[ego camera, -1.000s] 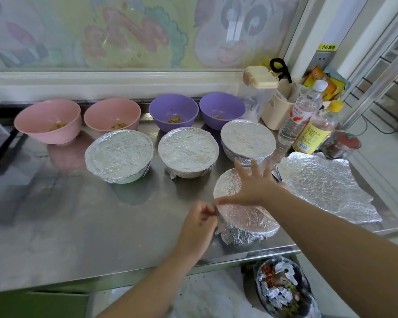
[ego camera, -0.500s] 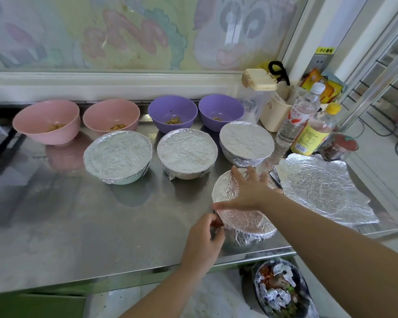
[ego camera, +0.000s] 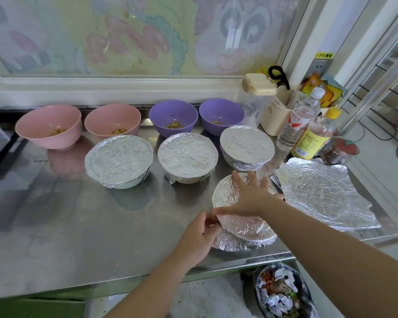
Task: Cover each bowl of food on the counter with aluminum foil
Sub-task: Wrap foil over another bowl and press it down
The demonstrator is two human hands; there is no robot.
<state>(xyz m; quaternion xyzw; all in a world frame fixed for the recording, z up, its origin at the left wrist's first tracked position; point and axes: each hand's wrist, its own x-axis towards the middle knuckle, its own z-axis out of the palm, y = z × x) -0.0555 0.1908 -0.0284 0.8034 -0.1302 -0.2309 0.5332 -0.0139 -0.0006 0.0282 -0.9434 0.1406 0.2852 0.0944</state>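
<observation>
A steel tabletop, seen from above. Along its far edge, starting at the left, two pink bowls and two purple bowls stand uncovered with a little food in each, apparently waiting their turn. Just in front of them sit three covered bowls in a row, with foil pulled flat across their rims. They seem to have been set back from the working space.

At the near right edge is a fourth bowl with a foil sheet draped over it. The left hand pinches the sheet's edge at the near-left rim, likely to fold it down the side. The right hand lies flat on top with its fingers spread, probably pinning the sheet so it cannot slide. The two hands nearly meet at that rim.

Right of this bowl a loose sheet lies flat, handy for the next bowl. Two bottles stand behind it.
</observation>
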